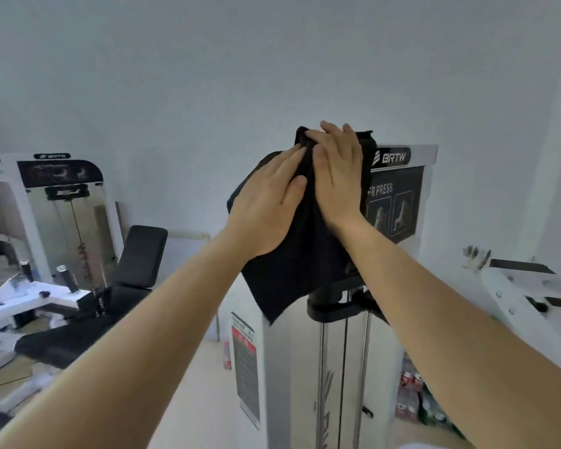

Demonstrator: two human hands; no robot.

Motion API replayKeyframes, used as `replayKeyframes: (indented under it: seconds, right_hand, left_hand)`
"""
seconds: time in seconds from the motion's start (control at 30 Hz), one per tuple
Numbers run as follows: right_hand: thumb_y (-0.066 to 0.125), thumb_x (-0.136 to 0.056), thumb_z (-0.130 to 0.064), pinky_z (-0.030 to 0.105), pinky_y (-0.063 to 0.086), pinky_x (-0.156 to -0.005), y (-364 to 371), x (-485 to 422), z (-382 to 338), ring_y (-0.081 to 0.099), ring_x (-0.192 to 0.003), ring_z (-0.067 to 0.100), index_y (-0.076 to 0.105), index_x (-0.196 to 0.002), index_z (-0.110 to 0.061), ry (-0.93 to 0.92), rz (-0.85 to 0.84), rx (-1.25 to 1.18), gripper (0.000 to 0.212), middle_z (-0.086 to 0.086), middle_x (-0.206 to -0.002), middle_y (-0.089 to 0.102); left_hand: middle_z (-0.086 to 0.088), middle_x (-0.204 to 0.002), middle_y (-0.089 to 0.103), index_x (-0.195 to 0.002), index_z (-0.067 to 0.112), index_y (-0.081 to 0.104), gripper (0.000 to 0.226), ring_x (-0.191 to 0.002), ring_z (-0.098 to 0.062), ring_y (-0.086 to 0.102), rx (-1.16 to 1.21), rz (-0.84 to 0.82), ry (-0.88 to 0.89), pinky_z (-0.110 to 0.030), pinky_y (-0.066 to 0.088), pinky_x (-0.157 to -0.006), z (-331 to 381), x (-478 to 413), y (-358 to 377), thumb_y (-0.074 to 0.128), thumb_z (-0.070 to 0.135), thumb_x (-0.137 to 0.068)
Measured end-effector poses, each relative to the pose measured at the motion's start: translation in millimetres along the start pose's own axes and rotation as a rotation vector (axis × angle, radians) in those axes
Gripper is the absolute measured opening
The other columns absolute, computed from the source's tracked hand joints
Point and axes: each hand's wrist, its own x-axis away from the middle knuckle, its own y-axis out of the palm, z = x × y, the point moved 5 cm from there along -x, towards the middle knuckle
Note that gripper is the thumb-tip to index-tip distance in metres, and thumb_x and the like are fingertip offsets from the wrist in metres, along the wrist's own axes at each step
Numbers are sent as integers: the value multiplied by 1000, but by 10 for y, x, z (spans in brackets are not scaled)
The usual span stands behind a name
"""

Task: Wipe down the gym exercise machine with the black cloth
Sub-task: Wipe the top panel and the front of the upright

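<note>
The black cloth (292, 264) is draped over the top of a white gym machine tower (402, 196) marked BRTW. My left hand (266, 202) lies flat on the cloth with its fingers straight, pressing it against the tower's upper left corner. My right hand (337, 176) also lies flat on the cloth, fingers straight and pointing up, right beside the left hand. The cloth's lower corner hangs down over the tower's front, above a black bracket (334, 304) and chrome guide rods (365, 367). The tower's top left part is hidden under the cloth.
A second white machine (59, 205) with a black padded seat (143, 254) stands at the left. A white frame arm (525, 299) reaches in from the right. Bottles (412, 396) stand on the floor by the tower's base. A plain wall is behind.
</note>
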Motion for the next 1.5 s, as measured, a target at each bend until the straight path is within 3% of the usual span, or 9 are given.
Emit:
replayKeyframes:
  seconds: [0.1, 0.3, 0.43, 0.57, 0.73, 0.87, 1.03, 1.23, 1.5]
  right_hand:
    - [24, -103, -37, 36, 7, -124, 82, 343, -262, 10, -153, 31, 41, -151, -16, 30, 27, -54, 55, 11, -164, 24]
    - [32, -109, -29, 41, 5, -126, 228, 1142, -329, -6, -155, 18, -2, -158, -32, 76, -67, 17, 59, 3, -169, -5]
    - [31, -105, -36, 48, 7, -126, 89, 1143, -377, -6, -155, 14, 13, -160, -24, 108, -143, -144, 59, -3, -169, -3]
    - [26, -104, -42, 46, 0, -126, 113, 867, -464, -8, -152, 2, 20, -158, -30, 293, -90, -443, 56, -13, -168, 0]
    - [16, -103, -43, 35, -3, -125, 208, 849, -673, -6, -155, 12, 14, -160, -18, 215, 67, -132, 62, 0, -169, 2]
    - [21, -105, -34, 47, 5, -125, 251, 1242, -619, -1, -155, 17, 15, -159, -15, 137, 45, -80, 58, 5, -169, 5]
    - [23, -104, -33, 43, 4, -125, 289, 1463, -655, 0, -156, 22, 13, -159, -13, 84, -11, -13, 59, 11, -168, 4]
    - [24, -105, -30, 44, 4, -126, 259, 1163, -695, 0, -156, 23, 19, -158, -10, 90, 35, -57, 58, 11, -168, 7]
    - [24, -106, -28, 53, 10, -124, 291, 1695, -479, 3, -156, 23, 16, -158, -10, 92, -3, -23, 56, 13, -168, 7]
  left_hand:
    - [1, -161, 32, -154, 16, 34, 51, -149, -9, 24, 86, 113, -2, -29, 19, -123, -146, 367, 39, 34, 25, -104]
    - [2, -166, 20, -157, 18, 28, 55, -153, -12, 13, 126, 112, 54, -40, 16, -124, -365, 809, 116, 30, 33, -104]
    - [8, -161, 32, -150, 22, 41, 52, -149, -5, 24, 264, 90, 58, -35, 24, -122, -374, 640, -25, 32, 35, -101]
    - [3, -162, 31, -154, 18, 37, 53, -151, -11, 23, 148, 103, 138, -47, 26, -120, -410, 412, 20, 24, 34, -105]
    - [-2, -160, 35, -152, 13, 40, 52, -150, -15, 27, 156, 204, 168, -47, 27, -119, -511, 434, 77, 26, 31, -106]
    - [-2, -164, 25, -155, 18, 32, 53, -153, -17, 17, 166, 250, 73, -47, 18, -122, -598, 786, 202, 23, 31, -105]
    - [-2, -166, 18, -157, 19, 24, 55, -154, -16, 9, 167, 230, 24, -40, 5, -124, -590, 1016, 269, 21, 33, -104]
    - [-1, -165, 23, -157, 19, 30, 56, -154, -15, 14, 129, 224, 88, -44, 11, -124, -528, 746, 163, 18, 35, -104]
    - [-13, -164, 22, -155, 9, 28, 55, -154, -25, 13, 118, 282, 152, -44, 12, -124, -587, 1101, 338, 24, 27, -103]
